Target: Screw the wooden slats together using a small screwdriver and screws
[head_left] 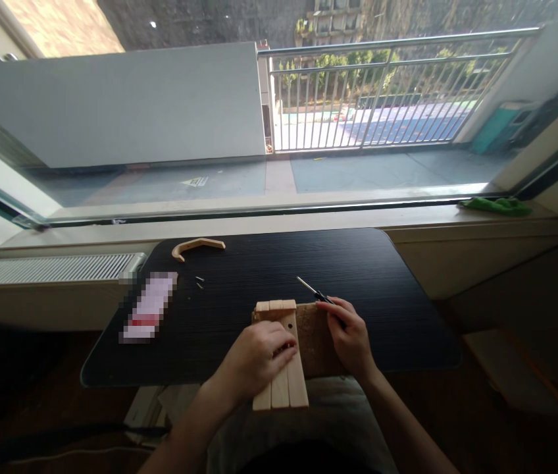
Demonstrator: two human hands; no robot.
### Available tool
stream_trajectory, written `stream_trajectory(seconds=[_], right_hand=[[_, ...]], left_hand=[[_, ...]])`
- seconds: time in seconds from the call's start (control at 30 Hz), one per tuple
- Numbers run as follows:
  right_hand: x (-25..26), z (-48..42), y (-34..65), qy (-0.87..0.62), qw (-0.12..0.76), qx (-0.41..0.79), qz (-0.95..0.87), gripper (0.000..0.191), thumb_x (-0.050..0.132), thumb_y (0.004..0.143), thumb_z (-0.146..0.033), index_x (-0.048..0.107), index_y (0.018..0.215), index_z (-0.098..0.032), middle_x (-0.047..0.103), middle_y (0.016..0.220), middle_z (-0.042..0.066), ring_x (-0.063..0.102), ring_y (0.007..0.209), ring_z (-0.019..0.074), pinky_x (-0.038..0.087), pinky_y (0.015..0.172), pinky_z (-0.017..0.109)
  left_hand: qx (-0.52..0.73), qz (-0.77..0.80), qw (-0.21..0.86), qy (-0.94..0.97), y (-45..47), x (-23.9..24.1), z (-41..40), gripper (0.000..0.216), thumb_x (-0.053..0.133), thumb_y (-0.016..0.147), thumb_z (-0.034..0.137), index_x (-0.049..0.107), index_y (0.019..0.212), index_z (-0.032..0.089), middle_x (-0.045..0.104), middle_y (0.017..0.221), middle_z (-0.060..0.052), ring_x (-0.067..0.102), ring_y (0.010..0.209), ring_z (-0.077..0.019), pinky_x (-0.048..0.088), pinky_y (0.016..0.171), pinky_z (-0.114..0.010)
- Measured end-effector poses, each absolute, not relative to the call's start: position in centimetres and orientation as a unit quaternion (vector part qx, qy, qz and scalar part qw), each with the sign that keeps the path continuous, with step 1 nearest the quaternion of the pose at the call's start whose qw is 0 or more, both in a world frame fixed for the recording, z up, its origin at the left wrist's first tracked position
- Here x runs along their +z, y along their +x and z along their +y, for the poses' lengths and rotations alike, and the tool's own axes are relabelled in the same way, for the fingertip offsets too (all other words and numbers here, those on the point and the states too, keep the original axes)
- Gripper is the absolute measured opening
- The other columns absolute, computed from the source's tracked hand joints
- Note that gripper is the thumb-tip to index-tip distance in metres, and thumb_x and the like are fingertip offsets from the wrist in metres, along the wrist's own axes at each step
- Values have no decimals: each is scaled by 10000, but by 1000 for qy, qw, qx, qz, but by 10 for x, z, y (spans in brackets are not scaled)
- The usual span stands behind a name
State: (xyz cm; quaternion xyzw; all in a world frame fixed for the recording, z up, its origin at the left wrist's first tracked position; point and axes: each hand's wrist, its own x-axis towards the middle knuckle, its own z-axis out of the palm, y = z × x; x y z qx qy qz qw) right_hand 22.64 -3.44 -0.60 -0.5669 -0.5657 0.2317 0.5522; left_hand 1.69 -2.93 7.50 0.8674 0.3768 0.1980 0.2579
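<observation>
My left hand (255, 359) lies on a pale wooden slatted piece (286, 368), its fingers curled over the slats near a small hole. The piece rests at the near edge of a black table (382, 289) and sticks out toward my lap. A brown board (313, 342) sits under or beside the slats. My right hand (351, 336) is closed around a small screwdriver (312, 289), whose thin metal shaft points up and to the left, away from the wood.
A curved wooden part (197, 247) lies at the table's far left. Two small screws (199, 282) lie near a blurred card (148, 308). A radiator (47, 268) runs along the left, a window sill behind, with a green cloth (496, 205) on it.
</observation>
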Motion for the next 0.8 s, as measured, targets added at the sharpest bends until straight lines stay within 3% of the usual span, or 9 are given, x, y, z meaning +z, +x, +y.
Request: stream_trajectory(seconds=[0.8], right_hand=[[-5, -35, 227, -572, 548, 221, -570, 280, 525, 839, -194, 776, 939, -269, 681, 1047, 72, 617, 1007, 224, 504, 928, 397]], left_hand=[[145, 390, 273, 867, 18, 80, -28, 65, 661, 834, 194, 708, 790, 199, 695, 774, -4, 639, 727, -153, 451, 678, -240]])
